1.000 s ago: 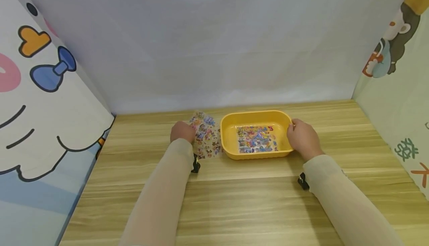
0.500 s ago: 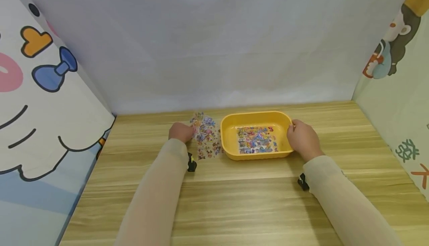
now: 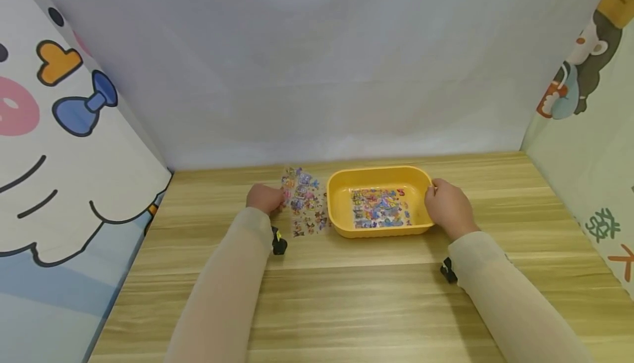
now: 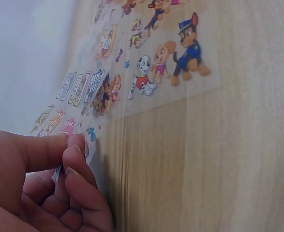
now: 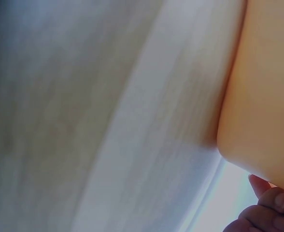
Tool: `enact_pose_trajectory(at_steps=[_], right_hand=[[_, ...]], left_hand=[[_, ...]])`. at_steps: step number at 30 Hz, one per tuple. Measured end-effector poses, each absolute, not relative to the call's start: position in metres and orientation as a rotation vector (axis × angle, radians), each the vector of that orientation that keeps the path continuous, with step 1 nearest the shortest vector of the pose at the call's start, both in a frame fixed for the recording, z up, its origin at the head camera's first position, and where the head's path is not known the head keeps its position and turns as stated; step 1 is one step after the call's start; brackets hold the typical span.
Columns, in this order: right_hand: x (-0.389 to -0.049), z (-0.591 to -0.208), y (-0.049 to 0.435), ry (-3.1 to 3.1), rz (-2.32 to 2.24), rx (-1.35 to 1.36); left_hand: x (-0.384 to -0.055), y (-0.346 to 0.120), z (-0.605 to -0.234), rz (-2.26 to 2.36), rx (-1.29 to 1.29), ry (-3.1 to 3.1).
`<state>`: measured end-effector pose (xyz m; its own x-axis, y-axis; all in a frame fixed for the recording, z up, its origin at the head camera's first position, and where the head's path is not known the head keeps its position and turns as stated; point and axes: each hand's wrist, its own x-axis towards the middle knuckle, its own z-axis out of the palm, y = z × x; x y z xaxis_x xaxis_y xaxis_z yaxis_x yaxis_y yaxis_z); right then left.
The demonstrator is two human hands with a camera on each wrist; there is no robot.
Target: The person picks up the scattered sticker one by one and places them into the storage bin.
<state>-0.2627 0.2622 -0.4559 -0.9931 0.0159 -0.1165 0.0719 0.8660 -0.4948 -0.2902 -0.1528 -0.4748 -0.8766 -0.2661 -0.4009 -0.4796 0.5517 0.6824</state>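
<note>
My left hand [image 3: 264, 198] pinches the left edge of a transparent sticker sheet [image 3: 308, 203]. In the left wrist view, thumb and fingertips close on a corner of the sticker sheet [image 4: 147, 104], printed with cartoon dogs; the other fingers curl below. To the sheet's right stands a yellow plastic basin [image 3: 378, 232], right against its edge in the head view. Another colourful sticker sheet [image 3: 380, 208] lies flat inside the basin. My right hand [image 3: 449, 207] grips the basin's right rim, thumb on top. The right wrist view shows the basin's outer wall [image 5: 262, 92] and curled fingers [image 5: 265, 217].
The wood-grain table [image 3: 346, 308] reaches back to a pale curtain [image 3: 317, 77]. Cartoon-printed panels [image 3: 74, 187] border the left side, and a pale green printed panel [image 3: 584, 165] the right. Black wrist mounts [image 3: 279, 242] show below both hands.
My left hand has shifted slightly left, showing more of the sticker sheet's left side. The basin and my right hand stay nearly where they were.
</note>
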Motion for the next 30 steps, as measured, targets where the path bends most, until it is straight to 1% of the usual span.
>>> enact_pose_trajectory(at_steps=[6,12,24,30], right_hand=[[-0.263,-0.457,0.263,2.929,-0.781,0.082],[-0.262,-0.456,0.263,2.924,-0.786,0.079],[-0.263,-0.455,0.262,2.920,-0.791,0.068],[-0.263,-0.455,0.263,2.920,-0.789,0.068]], left_hand=[[-0.288,-0.156,-0.472,1.416,-0.709,2.428],[-0.289,-0.158,-0.471,1.538,-0.733,2.325],[-0.278,-0.156,-0.451,1.787,-0.658,2.152],[-0.272,-0.154,-0.447,1.796,-0.617,2.168]])
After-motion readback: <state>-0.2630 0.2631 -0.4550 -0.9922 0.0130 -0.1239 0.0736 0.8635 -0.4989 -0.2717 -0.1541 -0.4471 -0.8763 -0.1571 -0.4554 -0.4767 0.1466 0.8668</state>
